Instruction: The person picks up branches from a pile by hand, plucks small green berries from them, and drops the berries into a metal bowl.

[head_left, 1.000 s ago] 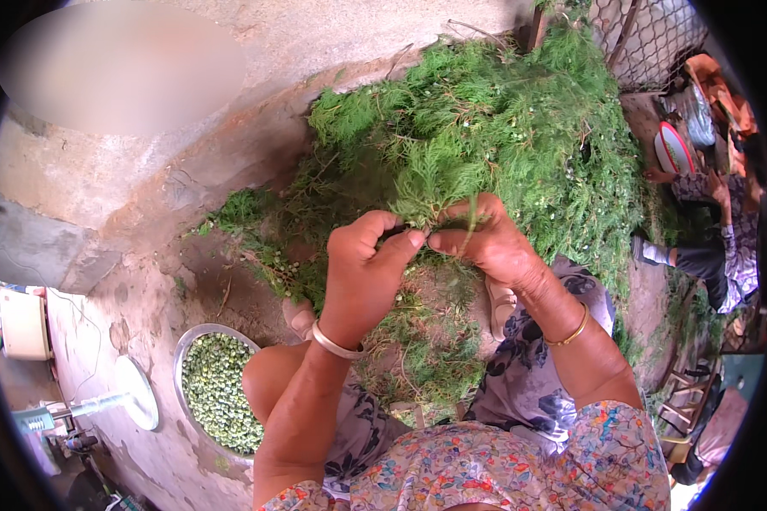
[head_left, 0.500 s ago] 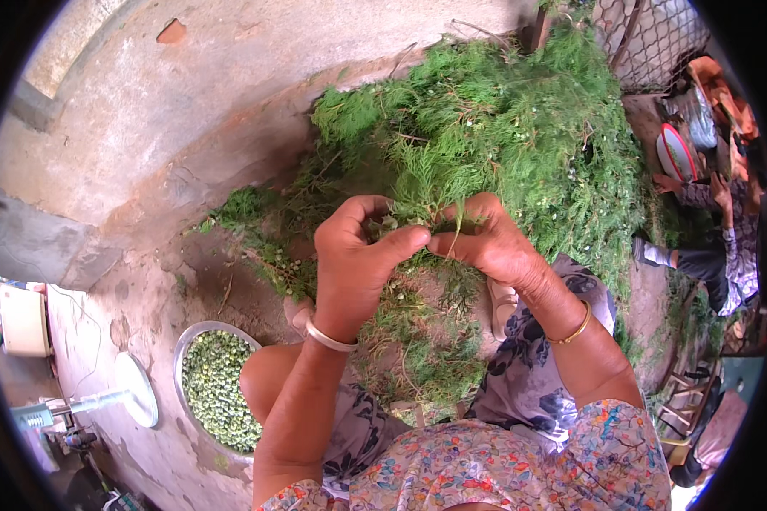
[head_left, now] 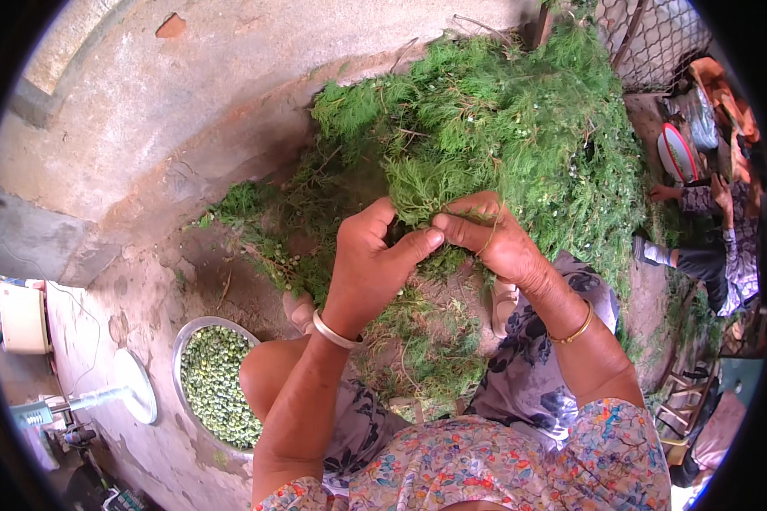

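Observation:
Between my hands is a feathery green conifer sprig (head_left: 422,183), its fronds pointing away from me. My left hand (head_left: 379,247), with a pale bangle on the wrist, is closed on the sprig's near end. My right hand (head_left: 490,234), wearing a gold bangle, pinches the same sprig, thumb and fingers pressed together. The two thumbs almost touch; the bit between the fingertips is hidden. Just beyond the hands rises a large heap of conifer branches (head_left: 520,128) dotted with small pale cones. A metal basin (head_left: 177,362) of small green cones (head_left: 222,387) stands to my left.
Loose sprigs (head_left: 422,345) litter the ground between my feet. A fan (head_left: 136,387) lies in view at the lower left, near a cream box (head_left: 23,319). A plastered wall (head_left: 187,102) bounds the far left. Another person (head_left: 724,247) sits at the right beside a red-rimmed basin (head_left: 675,153).
My left hand has shifted slightly right, bringing the thumbs closer together. The sprig now stands bunched above the fingers. At the right, the other person's hand has lowered a little.

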